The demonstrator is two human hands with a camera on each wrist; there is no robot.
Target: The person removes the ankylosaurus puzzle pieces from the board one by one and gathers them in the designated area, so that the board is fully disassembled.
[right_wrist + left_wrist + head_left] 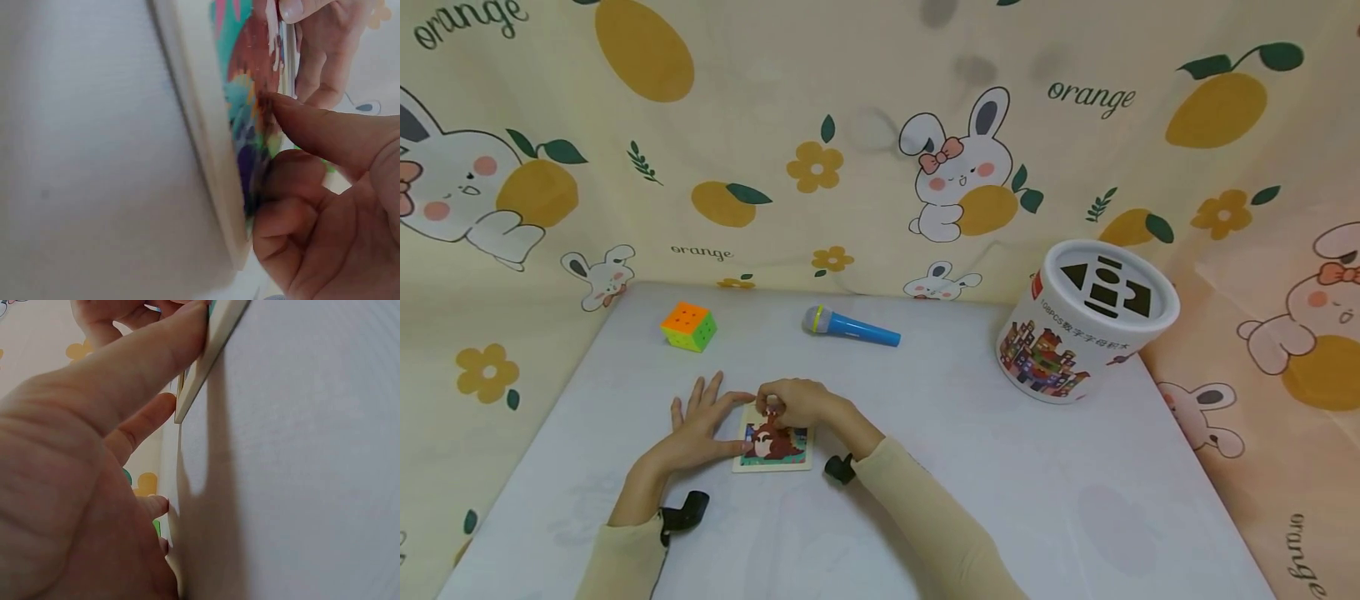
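A small square picture puzzle point(784, 448) with a pale frame and a brown animal on it lies on the table, left of the middle. My left hand point(688, 437) is at its left side with the fingers spread. The left thumb point(178, 337) touches the side edge, and the index fingertip reaches the far left corner. Over the far part of the picture is my right hand point(805, 403), fingers curled and knuckles at the far edge. Its thumb point(312, 125) touches the picture; I cannot tell whether a loose piece is pinched under the fingers.
Behind the hands stand a puzzle cube point(688, 327) and a blue toy microphone point(853, 326). A large white block bucket point(1078, 333) with a shape-hole lid is at the back right. A printed rabbit-and-orange cloth point(865, 67) hangs along the far edge of the white table point(1000, 492).
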